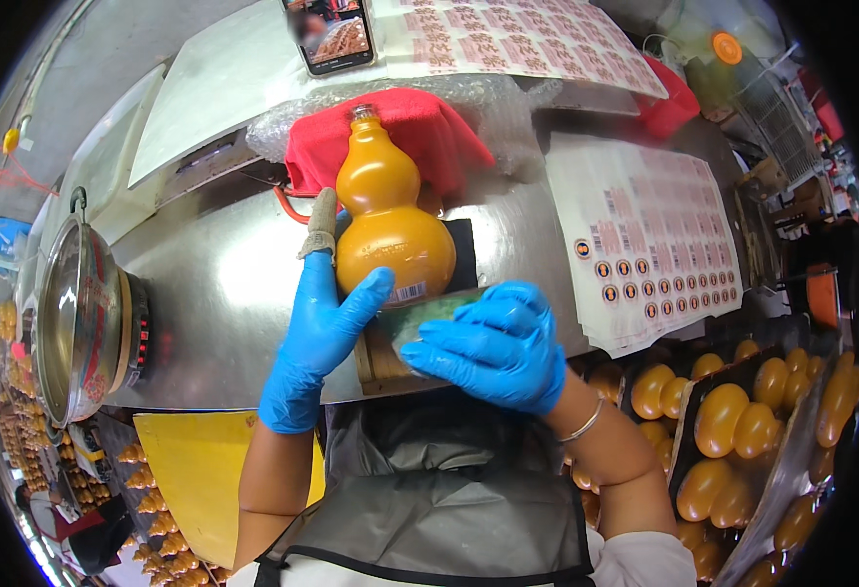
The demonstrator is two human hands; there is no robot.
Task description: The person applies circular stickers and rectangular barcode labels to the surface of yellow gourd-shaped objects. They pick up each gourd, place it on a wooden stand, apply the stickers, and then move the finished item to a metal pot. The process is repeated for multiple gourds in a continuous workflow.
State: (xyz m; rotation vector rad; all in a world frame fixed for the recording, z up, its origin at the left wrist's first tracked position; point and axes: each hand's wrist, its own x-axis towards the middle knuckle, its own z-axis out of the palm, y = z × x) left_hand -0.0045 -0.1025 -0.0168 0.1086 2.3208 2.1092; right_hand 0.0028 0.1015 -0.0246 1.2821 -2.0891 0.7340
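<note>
A glossy orange-yellow gourd-shaped bottle (395, 245) lies in front of me, its narrow clear neck pointing away. A small barcode label sits at its base. My left hand (317, 313), in a blue glove with a pale cloth cover on one finger, cradles the bottle's lower left side. The thumb reaches under the base; other fingers are partly hidden behind the bottle. My right hand (503, 347), also gloved in blue, is closed over a green, shiny pad-like thing (424, 318) just below the base. Its exact kind is unclear. A red cloth (439, 127) lies under the bottle's upper end.
A metal pan (77, 313) stands on a cooker at the left of the steel table (214, 342). Sticker sheets (635, 225) lie to the right and at the back. A phone (336, 39) stands at the far side. Several orange gourds (723, 421) fill trays at lower right.
</note>
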